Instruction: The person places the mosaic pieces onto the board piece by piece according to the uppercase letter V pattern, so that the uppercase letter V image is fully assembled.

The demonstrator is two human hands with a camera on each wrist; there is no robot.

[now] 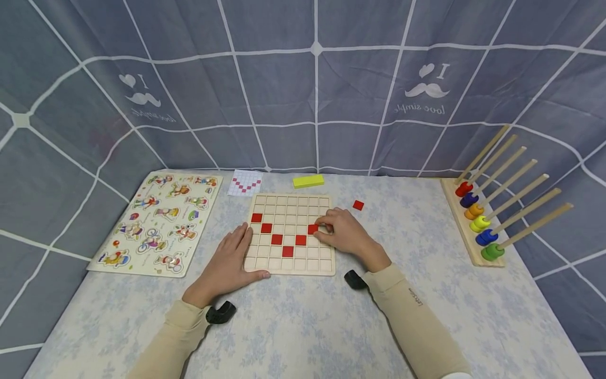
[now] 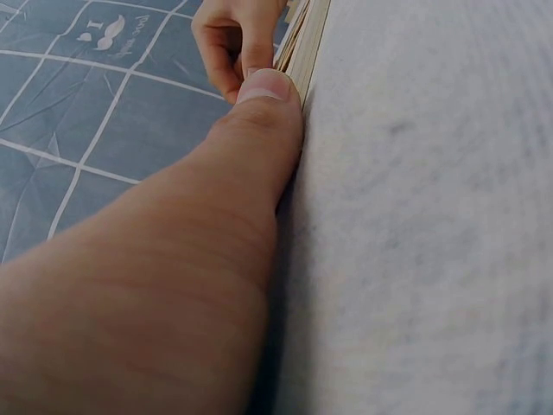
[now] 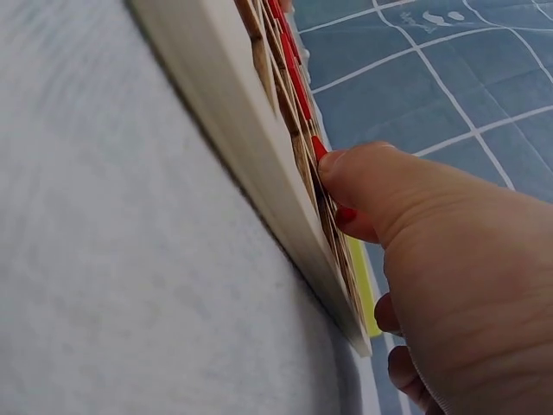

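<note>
A wooden grid board (image 1: 289,267) lies on the table with several red square tiles (image 1: 288,251) set in its cells in a V shape. My right hand (image 1: 347,231) is over the board's right edge, thumb and forefinger pinching a red tile (image 1: 312,229) at the top of the V's right arm. In the right wrist view, the thumb (image 3: 367,177) touches red at the board's surface. My left hand (image 1: 229,260) rests at the board's left edge with straight fingers, its thumb (image 2: 263,108) along the front edge. One loose red tile (image 1: 358,205) lies right of the board.
Behind the board are a pattern card (image 1: 245,183) with a V of squares and a yellow block (image 1: 308,181). A picture puzzle board (image 1: 156,223) lies at left. On the right stands a wooden base with tall pegs and coloured rings (image 1: 481,223). A grey curtain (image 1: 284,95) hangs behind.
</note>
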